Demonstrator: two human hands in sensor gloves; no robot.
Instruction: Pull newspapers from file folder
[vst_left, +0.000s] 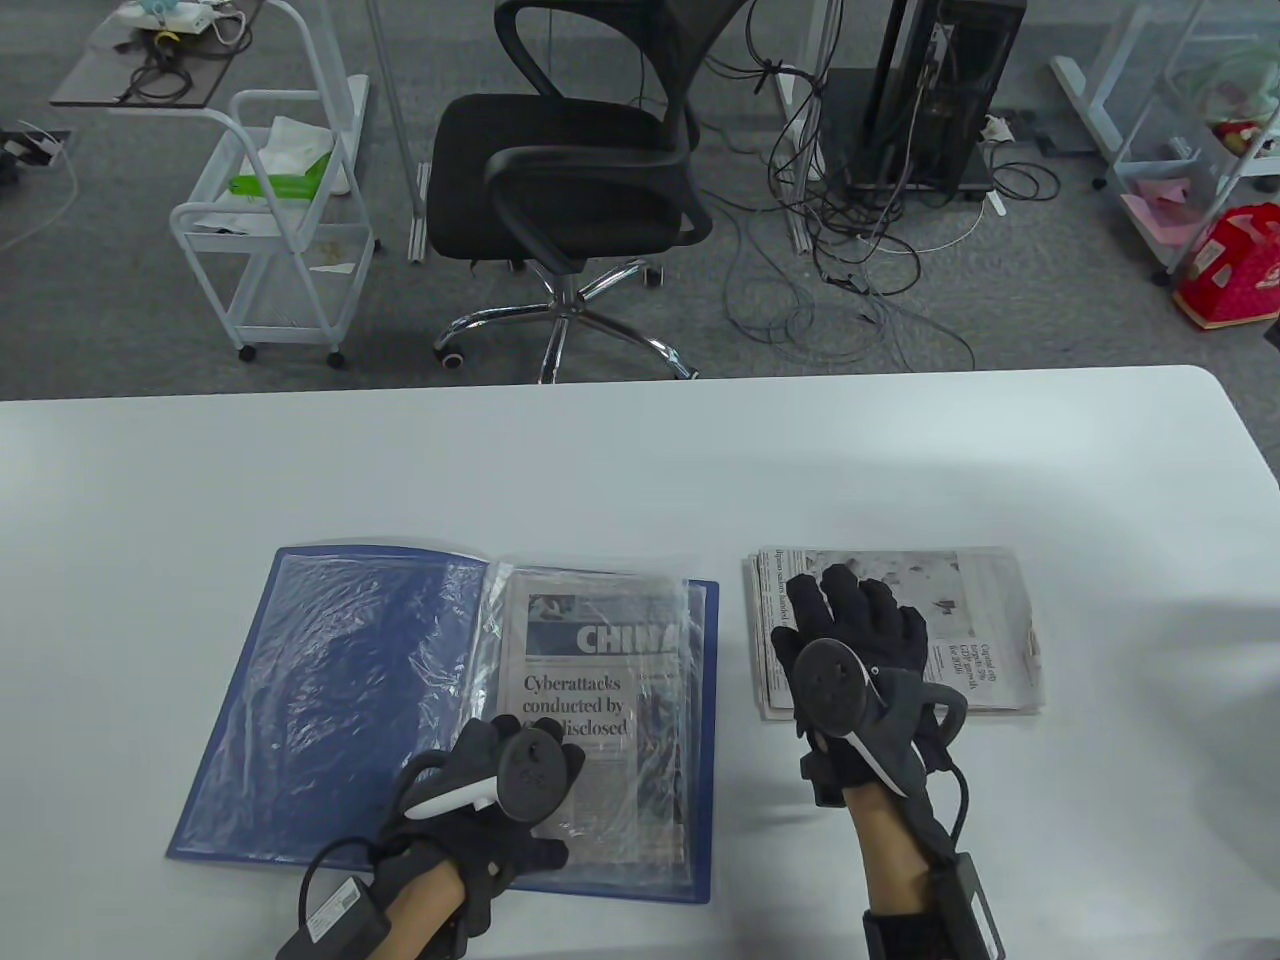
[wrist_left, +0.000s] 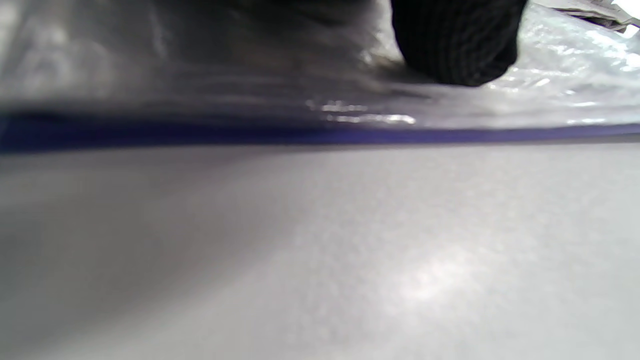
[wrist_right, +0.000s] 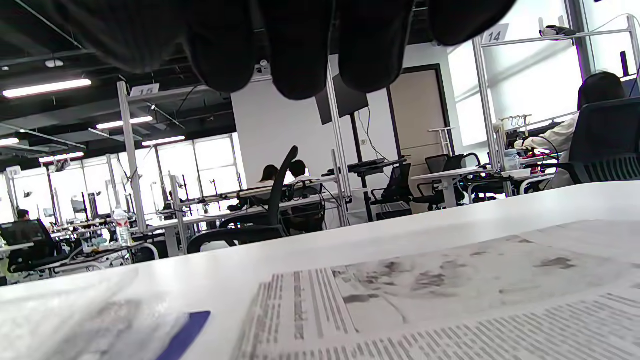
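- White table (vst_left: 640, 460) spans the scene, with bare surface far of the papers and at both sides; its far edge meets grey floor.
- Blue folder (vst_left: 330, 700) lies open near the table's near edge, left of centre, its wrinkled clear sleeves shining; its near edge shows as a blue strip in the left wrist view.
- Sleeved newspaper (vst_left: 590, 690) sits in the folder's right half, headline "Cyberattacks conducted by" readable through the plastic.
- Loose newspapers (vst_left: 980, 620) lie stacked flat just right of the folder, apart from it, a grey photo uppermost.
- Right hand (vst_left: 850, 650) rests palm down on the stack's left part, fingers spread and straight.
- Left hand (vst_left: 490, 790) presses on the near part of the sleeve over the newspaper; its fingers are hidden under the tracker, so I cannot tell their spread.
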